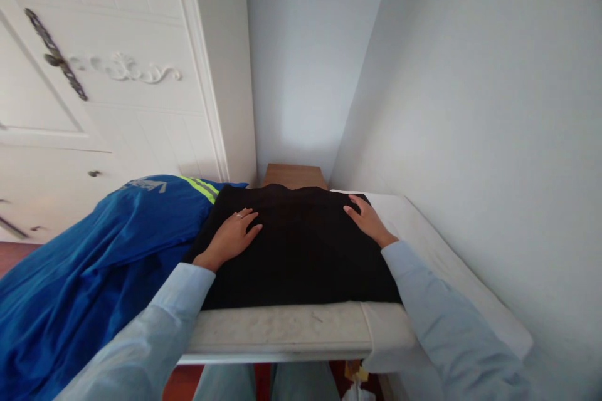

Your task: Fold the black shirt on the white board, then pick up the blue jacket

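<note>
The black cloth (301, 257) lies spread across the desk (277, 329), its near edge just short of the desk's front. It looks soft, limp and fairly light (its weight is a guess), unlikely to break but apt to crease; its far corners seem the best holds. The left hand (234, 235) rests palm-down on its left part, fingers loosely extended; the right hand (367, 219) lies near its far right corner, likewise unclenched. A blue garment (126, 238) sits beside it, left.
</note>
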`<control>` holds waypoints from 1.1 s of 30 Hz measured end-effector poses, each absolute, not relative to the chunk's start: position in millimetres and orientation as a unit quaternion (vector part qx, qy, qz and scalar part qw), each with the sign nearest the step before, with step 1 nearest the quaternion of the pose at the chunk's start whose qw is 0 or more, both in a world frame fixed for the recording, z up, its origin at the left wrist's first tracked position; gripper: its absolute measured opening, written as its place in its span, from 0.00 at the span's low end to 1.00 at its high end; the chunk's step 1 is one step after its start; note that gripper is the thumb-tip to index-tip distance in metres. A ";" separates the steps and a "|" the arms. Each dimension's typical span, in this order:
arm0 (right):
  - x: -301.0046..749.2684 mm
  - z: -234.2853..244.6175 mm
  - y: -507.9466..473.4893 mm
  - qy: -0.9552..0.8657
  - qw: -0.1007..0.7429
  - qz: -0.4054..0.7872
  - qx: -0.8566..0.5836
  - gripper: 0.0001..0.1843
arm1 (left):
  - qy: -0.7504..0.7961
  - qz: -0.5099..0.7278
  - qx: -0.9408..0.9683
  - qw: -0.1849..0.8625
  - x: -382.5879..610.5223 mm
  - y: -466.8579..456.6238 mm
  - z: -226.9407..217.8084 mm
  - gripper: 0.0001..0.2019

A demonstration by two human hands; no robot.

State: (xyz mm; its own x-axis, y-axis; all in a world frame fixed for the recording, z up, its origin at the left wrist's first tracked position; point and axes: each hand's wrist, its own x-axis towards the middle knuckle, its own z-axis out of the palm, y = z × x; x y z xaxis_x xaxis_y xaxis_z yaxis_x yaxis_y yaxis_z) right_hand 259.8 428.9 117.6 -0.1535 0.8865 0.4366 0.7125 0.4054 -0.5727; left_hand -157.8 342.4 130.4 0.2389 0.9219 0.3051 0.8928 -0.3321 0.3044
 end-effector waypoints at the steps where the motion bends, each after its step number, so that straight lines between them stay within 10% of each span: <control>1: 260.0 117.0 428.4 -0.751 0.371 0.124 -0.533 0.29 | 0.580 0.218 0.785 0.029 -157.5 342.1 130.1 0.28; 15: 263.4 122.5 425.3 -0.781 0.393 0.105 -0.473 0.09 | 0.580 0.252 0.773 0.046 -155.6 338.0 135.7 0.25; 33: 233.7 151.9 400.2 -0.768 0.422 0.200 -0.439 0.11 | 0.536 0.348 0.763 0.093 -152.3 333.7 151.0 0.14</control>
